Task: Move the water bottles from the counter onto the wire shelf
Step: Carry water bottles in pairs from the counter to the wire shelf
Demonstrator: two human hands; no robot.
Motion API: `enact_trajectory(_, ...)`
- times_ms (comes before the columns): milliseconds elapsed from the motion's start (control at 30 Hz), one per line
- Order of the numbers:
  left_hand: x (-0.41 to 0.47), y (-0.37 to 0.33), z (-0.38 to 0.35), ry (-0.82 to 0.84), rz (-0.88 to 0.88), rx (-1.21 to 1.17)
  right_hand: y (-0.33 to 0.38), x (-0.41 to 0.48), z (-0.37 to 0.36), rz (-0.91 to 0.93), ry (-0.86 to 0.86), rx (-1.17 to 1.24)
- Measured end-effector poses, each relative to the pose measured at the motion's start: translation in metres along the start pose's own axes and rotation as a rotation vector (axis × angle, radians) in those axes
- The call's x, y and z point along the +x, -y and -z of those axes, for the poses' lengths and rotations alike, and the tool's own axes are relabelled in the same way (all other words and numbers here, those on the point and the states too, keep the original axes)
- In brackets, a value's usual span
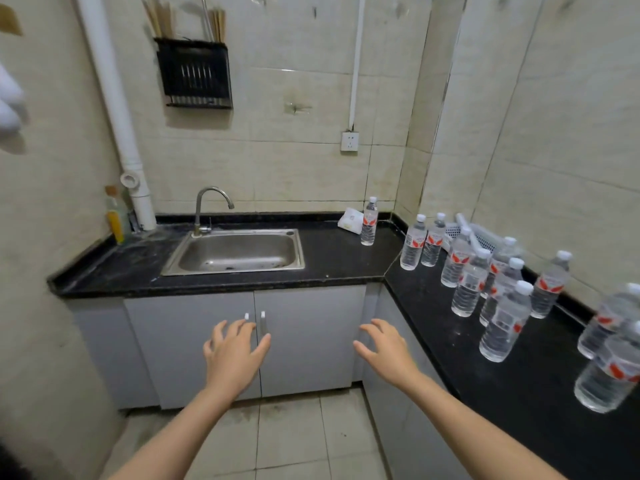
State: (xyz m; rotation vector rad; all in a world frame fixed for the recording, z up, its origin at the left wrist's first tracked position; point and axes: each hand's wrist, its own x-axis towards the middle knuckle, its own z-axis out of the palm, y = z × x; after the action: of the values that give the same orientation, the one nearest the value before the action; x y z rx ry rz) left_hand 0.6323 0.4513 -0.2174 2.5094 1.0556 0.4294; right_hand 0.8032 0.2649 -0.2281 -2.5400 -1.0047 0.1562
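Both hands hang in the air before the grey cabinet doors [221,344], fingers spread and loose, grasping nothing: the left hand [233,351] near the door handles, the right hand [386,351] close to the worktop [346,261] corner. The water bottles [504,322] stand upright along the black worktop's right wing. One single bottle [369,221] stands apart by the back wall, right of the steel sink [235,252].

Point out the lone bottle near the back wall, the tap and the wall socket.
lone bottle [369,227]: head view, on its red label.
tap [198,213]: head view, on its upright stem.
wall socket [349,141]: head view, on its white faceplate.
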Motion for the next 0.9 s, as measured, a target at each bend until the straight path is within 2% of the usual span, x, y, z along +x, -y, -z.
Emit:
enact_trajectory(133,0.044,0.001,-0.024,0.029,0.028,-0.049,-0.013,0.041,-0.009,-0.024,0.024,-0.018)
enact_trajectory(367,0.174,-0.009,-0.075,0.071,0.008,-0.11,-0.035,0.146,-0.013,-0.129,0.005,-0.064)
enact_trajectory(667,0.352,-0.047,-0.117,0.139,-0.149,-0.18,-0.051,0.277,0.001,-0.331,-0.1,-0.089)
enact_trajectory(900,0.385,-0.068,-0.188,0.351,-0.167,-0.191,-0.08,0.297,-0.034,-0.562,-0.002,-0.01)
